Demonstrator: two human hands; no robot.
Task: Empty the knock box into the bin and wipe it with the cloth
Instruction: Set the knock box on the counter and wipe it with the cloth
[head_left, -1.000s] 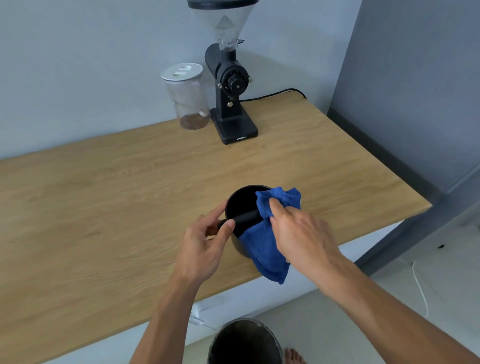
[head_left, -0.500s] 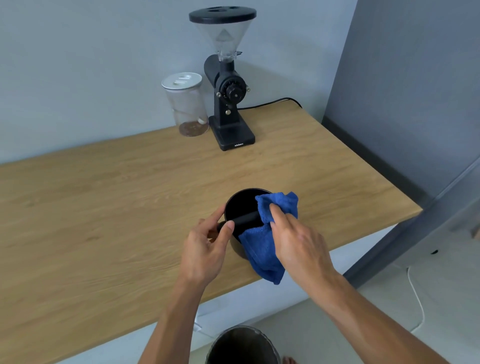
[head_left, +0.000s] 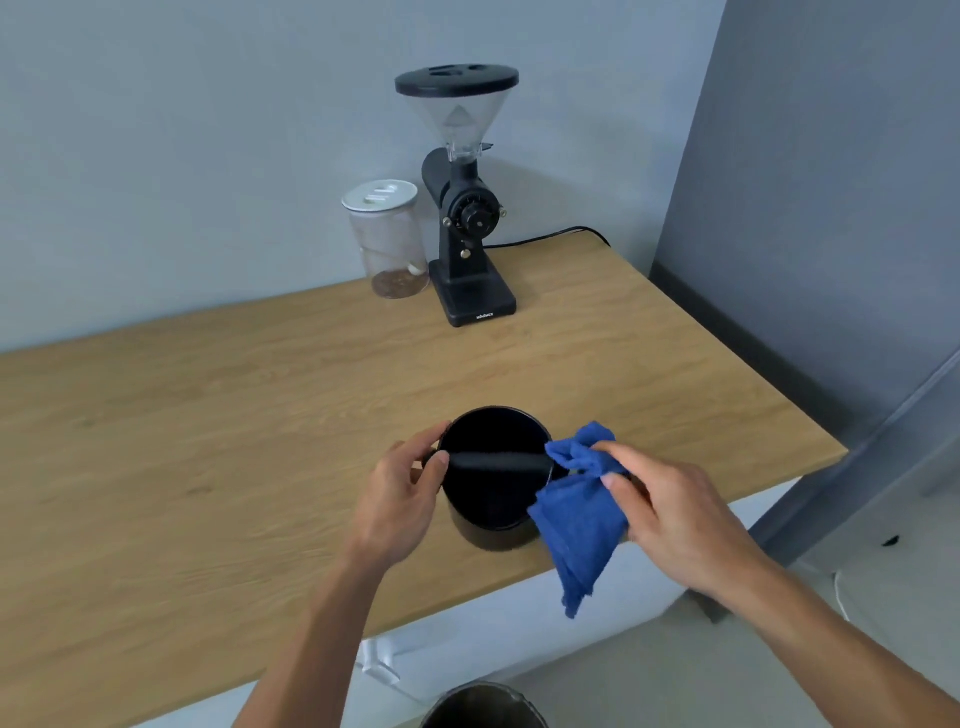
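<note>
The knock box (head_left: 493, 478) stands on the surface (head_left: 208, 415) near its front edge, between my hands. Behind it, by the wall, the grinder (head_left: 462, 208) stands right of the jar (head_left: 387, 239). The bin (head_left: 483, 706) sits below on the floor.

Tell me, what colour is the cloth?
Blue: the cloth in the right hand, seen in the head view.

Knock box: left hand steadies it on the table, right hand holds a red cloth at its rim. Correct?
Not quite: the head view shows the cloth is blue, not red. The rest holds: left hand steadies the knock box on the table, right hand holds the cloth at its rim.
</note>
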